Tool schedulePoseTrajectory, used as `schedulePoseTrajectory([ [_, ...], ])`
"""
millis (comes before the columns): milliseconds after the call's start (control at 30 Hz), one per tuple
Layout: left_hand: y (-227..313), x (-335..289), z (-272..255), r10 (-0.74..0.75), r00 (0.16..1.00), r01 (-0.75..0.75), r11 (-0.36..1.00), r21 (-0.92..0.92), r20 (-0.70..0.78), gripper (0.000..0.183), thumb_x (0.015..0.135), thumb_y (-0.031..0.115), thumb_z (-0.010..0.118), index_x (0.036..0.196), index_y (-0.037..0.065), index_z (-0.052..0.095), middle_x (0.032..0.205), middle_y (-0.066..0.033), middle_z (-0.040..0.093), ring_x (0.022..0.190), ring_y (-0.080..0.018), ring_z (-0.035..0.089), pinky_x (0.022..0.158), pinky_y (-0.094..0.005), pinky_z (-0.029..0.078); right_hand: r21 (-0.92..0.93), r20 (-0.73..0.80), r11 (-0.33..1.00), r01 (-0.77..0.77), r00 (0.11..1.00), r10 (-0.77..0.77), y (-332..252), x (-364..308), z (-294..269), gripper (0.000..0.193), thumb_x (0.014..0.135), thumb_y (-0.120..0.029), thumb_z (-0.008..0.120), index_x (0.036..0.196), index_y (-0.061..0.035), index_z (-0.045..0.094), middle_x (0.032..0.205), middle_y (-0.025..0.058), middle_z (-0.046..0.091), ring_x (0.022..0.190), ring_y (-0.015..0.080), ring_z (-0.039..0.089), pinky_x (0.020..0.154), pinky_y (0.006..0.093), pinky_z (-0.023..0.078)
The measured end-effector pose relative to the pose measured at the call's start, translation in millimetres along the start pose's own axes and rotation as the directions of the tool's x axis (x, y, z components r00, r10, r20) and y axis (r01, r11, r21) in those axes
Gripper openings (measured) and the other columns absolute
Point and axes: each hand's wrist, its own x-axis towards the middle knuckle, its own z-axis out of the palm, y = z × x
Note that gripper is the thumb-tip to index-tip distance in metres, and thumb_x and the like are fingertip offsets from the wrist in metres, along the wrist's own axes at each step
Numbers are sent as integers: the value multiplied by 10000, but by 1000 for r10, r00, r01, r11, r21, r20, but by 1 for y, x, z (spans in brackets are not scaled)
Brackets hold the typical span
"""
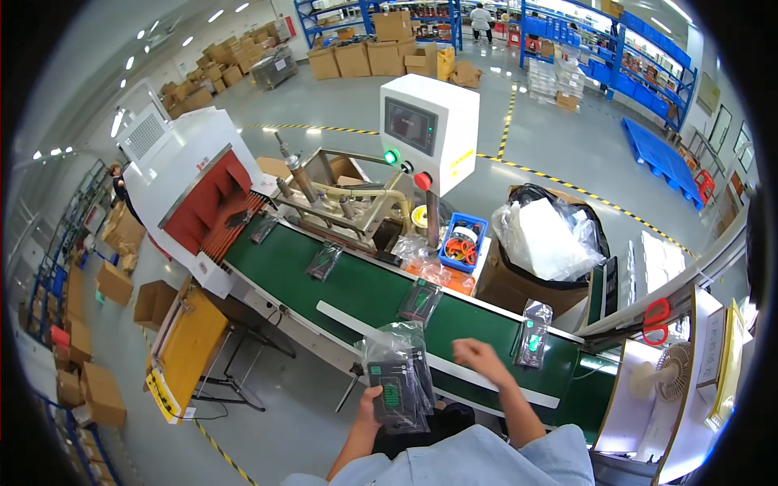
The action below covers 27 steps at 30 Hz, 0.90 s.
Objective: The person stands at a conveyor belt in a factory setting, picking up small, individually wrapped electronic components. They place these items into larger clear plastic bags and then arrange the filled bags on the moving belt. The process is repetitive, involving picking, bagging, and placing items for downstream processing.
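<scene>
My left hand (369, 407) is closed on several dark flat packages (392, 389) in clear plastic film, held upright at the belt's near edge. The front one has a green printed patch, and loose film sticks up above them. My right hand (480, 359) hovers over the near rail with fingers curled in, and nothing shows in it. Beyond the hands runs a green conveyor belt (478, 324). One wrapped dark package (421, 300) lies on it just past the held ones, another package (532, 336) to the right, and a third package (325, 261) farther left.
At the left stands a white machine (190, 162) with red curtain strips, where the belt ends. A white control box (429, 134) rises behind the belt. Beside it sit a blue tray (464, 243) of tools and a lined waste box (551, 243). A fan (673, 373) stands right.
</scene>
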Motion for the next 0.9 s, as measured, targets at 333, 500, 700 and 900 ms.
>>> schedulePoseTrajectory([
  [333,-13,-6,10,-91,995,89,994,55,34,501,715,230,552,1129,-46,490,1030,-186,592,892,-290,612,780,-393,514,239,127,971,16,991,-48,-16,-11,47,287,865,-195,573,1032,37,596,801,17,586,691,83,508,633,230,431],
  [500,-23,0,4,-157,988,156,987,34,14,478,720,229,552,1109,-44,503,1011,-172,600,867,-273,617,762,-377,518,140,126,990,31,991,-49,-7,-23,34,251,871,-187,562,985,33,605,786,3,577,695,76,489,637,224,411],
  [700,-19,20,14,-108,991,109,994,-8,75,511,712,268,539,1125,-30,497,1037,-180,588,892,-279,604,793,-394,500,128,177,991,33,983,-56,-1,-43,1,216,879,-173,548,962,16,612,781,5,571,722,78,489,657,228,407],
  [900,8,25,56,116,987,-102,987,-123,114,688,691,396,517,1245,4,398,1184,-204,494,1075,-347,502,894,-513,421,293,-132,956,-20,989,61,33,-59,-79,199,878,-165,539,972,-2,605,828,-4,572,775,80,498,706,232,395],
])
